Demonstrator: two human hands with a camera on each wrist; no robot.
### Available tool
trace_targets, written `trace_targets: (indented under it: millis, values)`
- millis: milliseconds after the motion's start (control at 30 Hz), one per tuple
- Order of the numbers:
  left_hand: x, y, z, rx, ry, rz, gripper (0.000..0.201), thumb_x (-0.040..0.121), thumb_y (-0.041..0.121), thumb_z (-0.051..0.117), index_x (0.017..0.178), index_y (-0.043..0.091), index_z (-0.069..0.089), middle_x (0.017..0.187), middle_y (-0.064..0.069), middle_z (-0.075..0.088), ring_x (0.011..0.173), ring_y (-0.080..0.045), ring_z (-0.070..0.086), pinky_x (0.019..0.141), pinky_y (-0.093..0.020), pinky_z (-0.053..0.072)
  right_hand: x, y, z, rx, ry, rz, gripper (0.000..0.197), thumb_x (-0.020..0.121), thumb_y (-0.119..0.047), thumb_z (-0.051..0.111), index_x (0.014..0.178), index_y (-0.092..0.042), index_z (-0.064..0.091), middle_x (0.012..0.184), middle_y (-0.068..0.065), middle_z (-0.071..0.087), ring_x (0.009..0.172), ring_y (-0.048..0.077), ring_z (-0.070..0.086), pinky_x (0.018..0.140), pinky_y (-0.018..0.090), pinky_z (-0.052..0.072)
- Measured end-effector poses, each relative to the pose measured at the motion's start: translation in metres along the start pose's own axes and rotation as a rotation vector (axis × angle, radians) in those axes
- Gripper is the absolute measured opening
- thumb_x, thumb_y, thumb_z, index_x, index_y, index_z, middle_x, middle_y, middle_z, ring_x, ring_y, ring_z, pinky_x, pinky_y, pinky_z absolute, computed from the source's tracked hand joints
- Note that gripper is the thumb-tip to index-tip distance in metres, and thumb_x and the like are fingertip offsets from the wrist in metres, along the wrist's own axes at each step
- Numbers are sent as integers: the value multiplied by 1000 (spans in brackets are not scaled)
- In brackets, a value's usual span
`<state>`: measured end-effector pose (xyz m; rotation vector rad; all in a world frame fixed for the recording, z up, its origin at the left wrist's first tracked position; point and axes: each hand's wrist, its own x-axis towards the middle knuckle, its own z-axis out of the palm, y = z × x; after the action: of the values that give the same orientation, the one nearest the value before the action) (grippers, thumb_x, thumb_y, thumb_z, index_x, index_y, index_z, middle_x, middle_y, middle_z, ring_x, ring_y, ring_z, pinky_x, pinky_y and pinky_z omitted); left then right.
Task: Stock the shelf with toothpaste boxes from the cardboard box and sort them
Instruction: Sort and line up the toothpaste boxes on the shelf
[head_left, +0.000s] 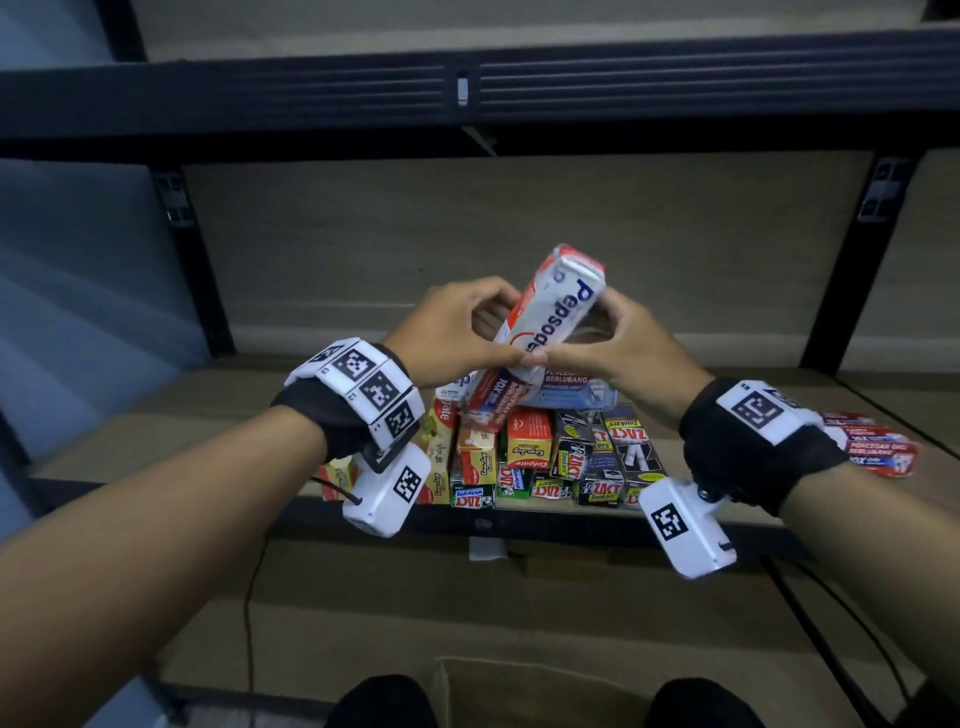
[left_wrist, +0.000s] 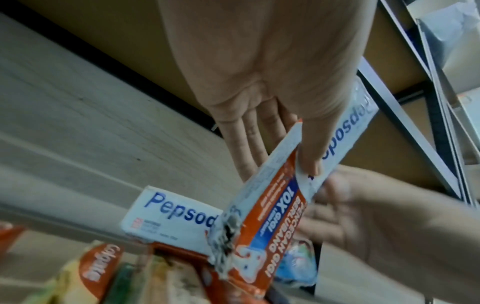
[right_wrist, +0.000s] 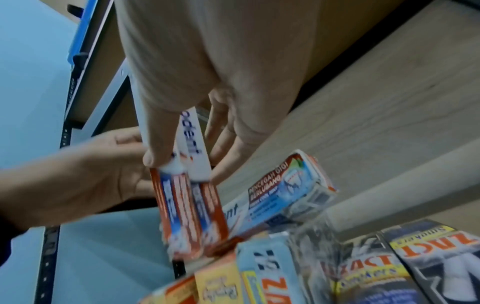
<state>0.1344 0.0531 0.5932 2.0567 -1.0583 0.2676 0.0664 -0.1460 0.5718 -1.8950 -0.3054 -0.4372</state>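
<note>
Both forearms extend forward in the head view, each wrist carrying a black strap with white marker-tagged camera modules. Left hand (head_left: 457, 327) and right hand (head_left: 618, 348) hold 1 Pepsodent box (head_left: 550, 317) between them, thumb tips meeting on its near face; the left wrist view shows the left thumb (left_wrist: 309, 156) pressed on the printed face with the 4 fingers laid together behind, and the right wrist view shows the right thumb and fingers pinching opposite faces. This box is tilted, its upper end leaning away to the right, its lower end just above a stack of toothpaste boxes (head_left: 540, 457) on the wooden shelf board (head_left: 182, 415). Within the stack, Colgate cartons (head_left: 527, 439) occupy the left and middle, black Zact Smokers cartons (head_left: 623, 447) the right. A second Pepsodent box (left_wrist: 171, 218) lies flat on top. More red-and-white boxes (head_left: 872, 447) lie on the board beyond the right wrist. A black steel rack beam (head_left: 311, 93) crosses overhead.
</note>
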Motion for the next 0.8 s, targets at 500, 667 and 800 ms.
trace_targets:
  millis: [500,667,800]
  values:
    - [-22,-19,-27,-316,191,-184,51,66,20,89,110,12,63,105,-1,74,98,-13,71,81,-28,59,-9,12,-23,-207,22,-16,34,78,-20,82,109,-28,71,102,-7,75,92,9,71,79,28,60]
    - [-32,-39,-27,-110,36,-210,49,61,30,90,102,20,65,102,7,74,94,-8,70,81,-31,60,-10,13,-26,-451,-17,-34,36,78,-31,82,111,-35,70,97,-15,73,90,3,69,77,28,60]
    - [-34,-49,-19,96,-30,-200,42,65,34,89,98,27,65,97,13,72,88,-2,68,80,-30,59,-13,18,-19,-631,-79,-13,37,83,-32,77,117,-34,65,96,-21,65,89,1,65,72,22,57]
